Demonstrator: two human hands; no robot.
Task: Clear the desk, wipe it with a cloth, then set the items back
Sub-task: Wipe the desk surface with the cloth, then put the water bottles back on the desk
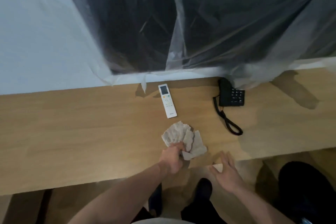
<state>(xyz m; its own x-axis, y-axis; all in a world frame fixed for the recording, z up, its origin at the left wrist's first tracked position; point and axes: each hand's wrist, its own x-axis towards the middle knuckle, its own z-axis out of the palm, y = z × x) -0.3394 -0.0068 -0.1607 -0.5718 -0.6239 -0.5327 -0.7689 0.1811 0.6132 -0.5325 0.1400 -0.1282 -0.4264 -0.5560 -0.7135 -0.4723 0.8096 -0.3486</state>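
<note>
A long wooden desk [72, 132] runs across the view. My left hand [172, 160] grips a crumpled pale cloth [183, 137] that lies on the desk near the front middle. A white remote control [167, 100] lies just beyond the cloth, towards the wall. A black desk phone [230, 94] with a coiled cord [228, 120] stands at the back right. My right hand [226, 171] hovers with fingers spread over the desk's front edge, right of the cloth, holding nothing.
Clear plastic sheeting [200, 23] hangs over a dark window behind the desk and drapes onto the phone's far end. A white wall [36, 32] is at the left. A dark round object [305, 192] sits on the floor at the lower right, beside my feet.
</note>
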